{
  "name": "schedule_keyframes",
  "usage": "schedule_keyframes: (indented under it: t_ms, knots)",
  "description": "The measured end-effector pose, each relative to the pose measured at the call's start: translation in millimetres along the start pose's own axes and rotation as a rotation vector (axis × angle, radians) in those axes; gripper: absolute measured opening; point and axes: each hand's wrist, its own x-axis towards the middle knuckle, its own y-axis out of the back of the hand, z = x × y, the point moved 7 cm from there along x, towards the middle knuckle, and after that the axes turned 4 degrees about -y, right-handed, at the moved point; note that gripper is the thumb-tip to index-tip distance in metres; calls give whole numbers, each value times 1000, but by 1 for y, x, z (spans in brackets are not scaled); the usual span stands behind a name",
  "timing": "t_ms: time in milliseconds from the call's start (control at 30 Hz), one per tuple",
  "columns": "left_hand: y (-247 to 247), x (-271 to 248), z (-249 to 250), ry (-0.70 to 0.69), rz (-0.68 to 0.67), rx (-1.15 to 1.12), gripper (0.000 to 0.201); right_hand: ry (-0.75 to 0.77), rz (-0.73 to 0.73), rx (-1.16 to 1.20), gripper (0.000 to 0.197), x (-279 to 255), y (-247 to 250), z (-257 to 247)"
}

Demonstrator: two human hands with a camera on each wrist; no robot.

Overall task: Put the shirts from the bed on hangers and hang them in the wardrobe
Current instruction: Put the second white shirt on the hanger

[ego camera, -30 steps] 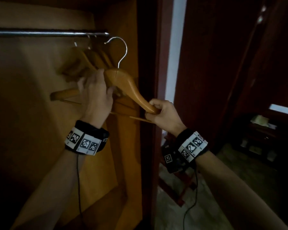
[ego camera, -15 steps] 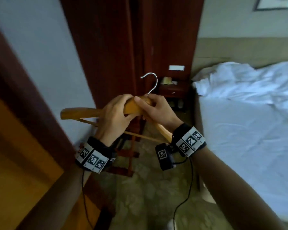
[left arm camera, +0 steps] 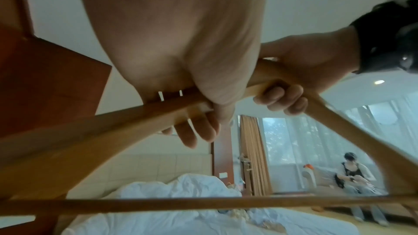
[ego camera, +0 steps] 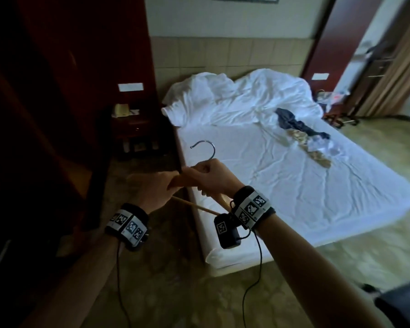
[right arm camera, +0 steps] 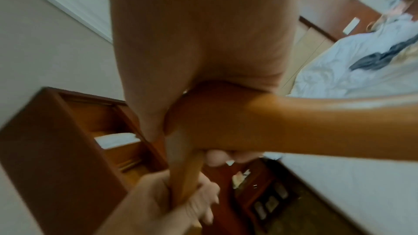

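Left hand (ego camera: 155, 189) grips the left arm of the wooden hanger (ego camera: 184, 181), fingers (left arm camera: 194, 135) curled round the wood. Right hand (ego camera: 211, 178) grips the hanger at its middle, fingers wrapped under the neck. The hanger is held in the air above the near corner of the bed (ego camera: 294, 197), well apart from the shirts (ego camera: 301, 136) heaped mid-mattress.

Recommended: carry it level to the heap, then free one hand to lift a collar.

Long axis runs roughly left to right; hook (ego camera: 205, 147) points up, away from the person.

Head view high, looking down toward bed (ego camera: 294, 185); wrist views close, looking up; all share hanger (ego camera: 180, 181).
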Motion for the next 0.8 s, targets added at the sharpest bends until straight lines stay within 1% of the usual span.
schedule_keyframes:
  t_ms: [67, 133, 200, 300, 333, 400, 433, 467, 533, 633, 800]
  knots:
    - [-23, 44, 20, -59, -14, -20, 14, -5, 104, 47, 41, 13, 34, 30]
    - [-51, 91, 40, -135, 8, -30, 20, -17, 222, 115, 28, 21, 71, 58]
    - [-80, 137, 62, -204, 9, -64, 29, -30, 280, 161, 22, 24, 109, 80]
    - [-121, 202, 104, -289, 38, -95, 50, -48, 325, 215, 15, 26, 170, 119]
    - [-136, 221, 119, -302, 60, -109, 59, -62, 368, 241, 17, 27, 193, 137]
    - [-157, 251, 155, -305, 139, -157, 75, -80, 493, 280, 26, 29, 240, 177]
    - [-167, 263, 174, -306, 180, -191, 81, -87, 549, 300, 27, 32, 263, 199]
    - [-178, 275, 193, -311, 217, -221, 85, -89, 596, 322, 27, 34, 286, 219]
    - [-203, 300, 228, -345, 243, -254, 89, -83, 663, 352, 23, 40, 332, 255]
    - [-246, 346, 272, -382, 194, -236, 91, -88, 672, 337, 19, 57, 396, 301]
    - [-305, 424, 330, -361, 122, -222, 97, -144, 593, 230, 25, 108, 485, 373]
